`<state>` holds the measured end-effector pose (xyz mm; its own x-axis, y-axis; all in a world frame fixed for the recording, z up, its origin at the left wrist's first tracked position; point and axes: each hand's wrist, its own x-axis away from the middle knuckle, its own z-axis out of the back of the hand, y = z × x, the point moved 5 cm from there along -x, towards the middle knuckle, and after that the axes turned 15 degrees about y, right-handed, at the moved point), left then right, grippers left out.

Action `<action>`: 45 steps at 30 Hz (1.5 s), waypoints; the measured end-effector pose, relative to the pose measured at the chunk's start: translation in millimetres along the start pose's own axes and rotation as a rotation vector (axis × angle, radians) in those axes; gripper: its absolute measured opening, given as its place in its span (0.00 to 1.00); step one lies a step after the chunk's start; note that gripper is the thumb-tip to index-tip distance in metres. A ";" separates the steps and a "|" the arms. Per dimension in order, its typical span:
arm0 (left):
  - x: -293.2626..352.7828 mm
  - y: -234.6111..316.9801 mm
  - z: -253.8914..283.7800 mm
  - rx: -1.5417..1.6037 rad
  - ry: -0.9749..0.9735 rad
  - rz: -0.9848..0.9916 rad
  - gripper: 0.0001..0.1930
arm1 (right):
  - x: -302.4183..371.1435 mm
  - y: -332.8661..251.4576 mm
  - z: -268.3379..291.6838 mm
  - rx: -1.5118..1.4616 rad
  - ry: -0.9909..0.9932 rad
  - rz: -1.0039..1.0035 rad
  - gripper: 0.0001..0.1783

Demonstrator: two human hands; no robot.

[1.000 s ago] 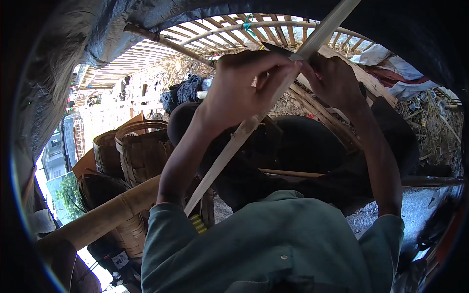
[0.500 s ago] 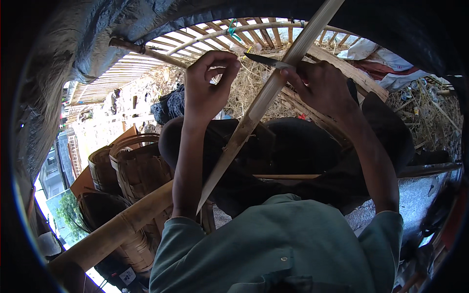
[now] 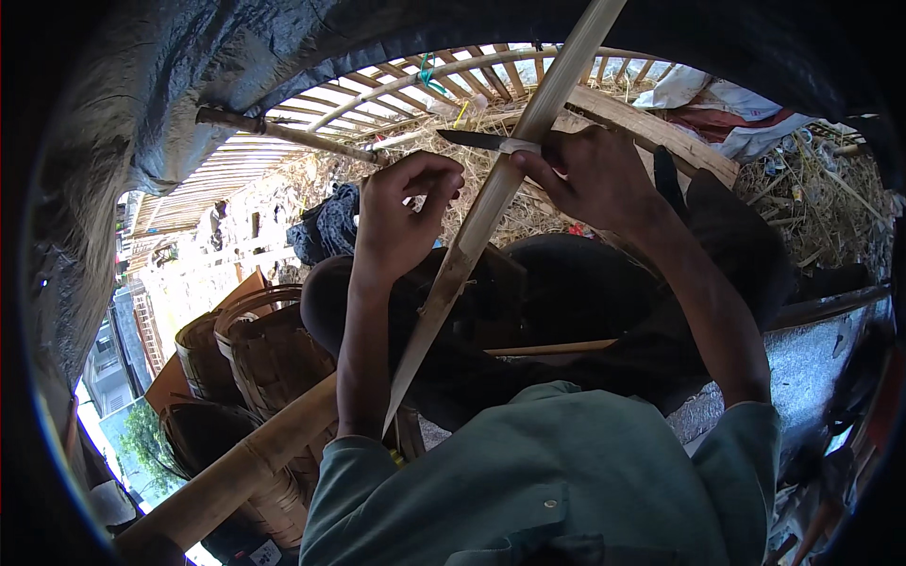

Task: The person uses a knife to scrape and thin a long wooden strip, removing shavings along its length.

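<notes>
A long pale split-bamboo strip (image 3: 491,208) slants from the top of the view down toward my left elbow. My right hand (image 3: 599,179) grips a knife (image 3: 477,140) with a dark pointed blade, which crosses the strip and points left. The right thumb lies at the strip's edge, beside the light part at the base of the blade. To the left of the strip, my left hand (image 3: 411,212) is raised and apart from it. Its fingers are curled toward the thumb in a pinch, and anything between them is too small or hidden to make out.
Woven baskets (image 3: 274,354) stand at my left, behind a thick bamboo pole (image 3: 236,457). Dry straw and shavings (image 3: 793,208) cover the ground ahead. A wooden plank (image 3: 661,137) and white sacks (image 3: 727,99) lie at the far right. A slatted bamboo fence (image 3: 377,90) curves beyond.
Both hands, the knife and the upper part of the strip sit slightly further left and lower in the view. The left fingers remain curled. The whole scene has shifted a little too.
</notes>
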<state>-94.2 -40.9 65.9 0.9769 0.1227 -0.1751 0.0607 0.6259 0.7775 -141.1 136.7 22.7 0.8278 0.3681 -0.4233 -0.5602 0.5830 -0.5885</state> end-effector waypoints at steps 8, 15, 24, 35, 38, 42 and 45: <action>9.4 -8.4 -14.1 0.048 -0.280 0.131 0.10 | -1.5 -1.3 2.1 -0.020 0.014 -0.012 0.29; 21.7 -8.4 -26.7 0.118 -0.463 0.309 0.13 | -0.1 1.7 -2.6 -0.013 -0.044 -0.041 0.31; 17.7 -2.7 -23.9 0.015 -0.337 0.137 0.12 | -0.7 -1.8 2.9 -0.028 -0.049 -0.063 0.32; 15.0 -7.7 -18.3 0.058 -0.411 0.051 0.13 | 0.6 -0.1 -0.4 -0.028 -0.024 -0.034 0.31; 24.1 -11.8 -24.2 0.165 -0.492 0.178 0.12 | -0.4 -1.8 0.5 -0.044 -0.014 -0.038 0.31; 35.8 -17.4 -49.0 0.520 -0.478 0.667 0.14 | 0.7 1.1 -2.9 -0.027 -0.043 -0.057 0.32; 31.9 -12.7 -46.0 0.494 -0.570 0.623 0.14 | 0.5 -0.8 0.0 -0.027 -0.052 -0.076 0.33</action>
<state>-73.3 -9.5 22.6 0.8077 -0.1496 0.5703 -0.5480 0.1660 0.8198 -140.3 136.4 23.0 0.8680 0.3608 -0.3411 -0.4957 0.5911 -0.6363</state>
